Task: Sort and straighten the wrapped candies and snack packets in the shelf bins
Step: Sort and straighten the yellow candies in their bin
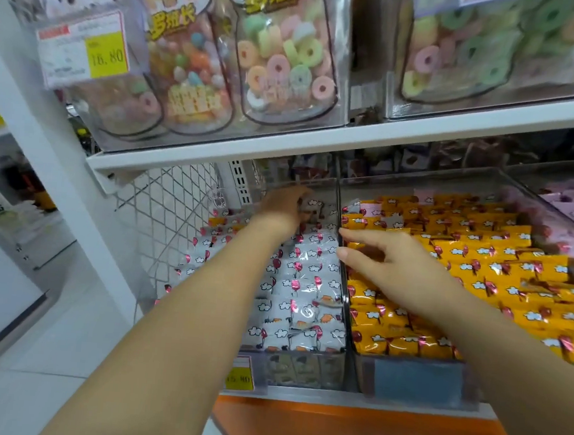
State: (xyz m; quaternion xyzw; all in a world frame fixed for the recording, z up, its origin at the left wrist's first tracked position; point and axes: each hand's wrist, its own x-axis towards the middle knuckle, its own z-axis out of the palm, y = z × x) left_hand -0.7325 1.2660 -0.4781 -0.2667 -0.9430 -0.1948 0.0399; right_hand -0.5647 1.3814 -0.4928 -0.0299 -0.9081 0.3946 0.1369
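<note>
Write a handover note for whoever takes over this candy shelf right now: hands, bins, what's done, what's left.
Left hand: reaching to the back of the white candy bin. Its fingers are hidden, so the grip is unclear.
Right hand: open and empty, over the left edge of the yellow packet bin.
Done: white candies and yellow packets are mostly separated, each in its own bin.
Left: a few stray white and pink packets lie at the yellow bin's back left and probably need moving. Tilted yellow packets need straightening.
</note>
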